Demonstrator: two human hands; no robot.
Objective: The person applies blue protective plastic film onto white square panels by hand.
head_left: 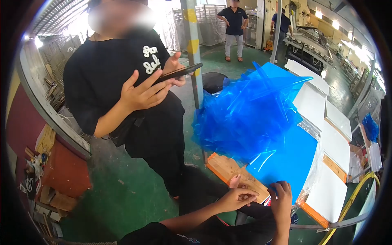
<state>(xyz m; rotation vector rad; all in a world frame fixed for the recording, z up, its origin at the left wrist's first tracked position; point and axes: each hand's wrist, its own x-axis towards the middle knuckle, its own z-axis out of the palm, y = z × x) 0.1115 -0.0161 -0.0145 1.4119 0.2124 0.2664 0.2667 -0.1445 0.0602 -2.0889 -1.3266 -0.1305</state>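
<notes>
A flat blue sheet lies on a stack in front of me, its near corner by my hands. My right hand is at this corner, fingers bent and pinching the edge of the sheet. Just to the left, my left hand hovers by the wooden board, its fingers curled together; whatever they hold, if anything, is too small to make out. A big crumpled heap of clear blue plastic film covers the far part of the sheet.
White panels with orange edges lie to the right, near a metal rail and a yellow hose. At the left a person in black stands close, holding a phone. A metal post rises behind the film. Two more people stand farther back.
</notes>
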